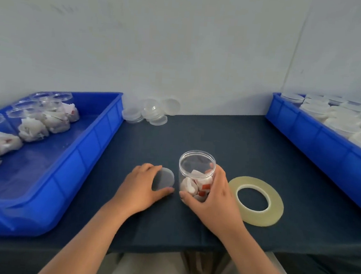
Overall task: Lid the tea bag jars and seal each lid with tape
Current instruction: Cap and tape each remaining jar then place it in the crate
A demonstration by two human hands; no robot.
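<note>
Standing upright near the front edge of the table, about midway along it, a clear plastic jar (195, 177) holds white tea bags with red tags, and its mouth is open. We see the right hand (211, 196) gripping this jar: the fingers curl round its right and far side, and the thumb lies across the front near the base.

Just left of the jar, a round translucent lid (164, 179) lies on the dark blue cloth (218, 140) that covers the table. The left hand (140, 188) holds it, with fingers curved over its far rim and the thumb along its near rim. We cannot tell whether the lid is lifted off the cloth.

Just right of the right hand, a wide roll of clear yellowish tape (254, 201) lies flat.

Along the left edge of the table sits a blue bin (82, 150) with more open jars of tea bags (41, 120) gathered at its far left side. At the far edge, against the wall, we see a small heap of loose lids (151, 111) just beside that bin. Along the right edge sits a second blue bin (319, 140), filled with pale round containers (340, 116) too blurred to make out.
</note>
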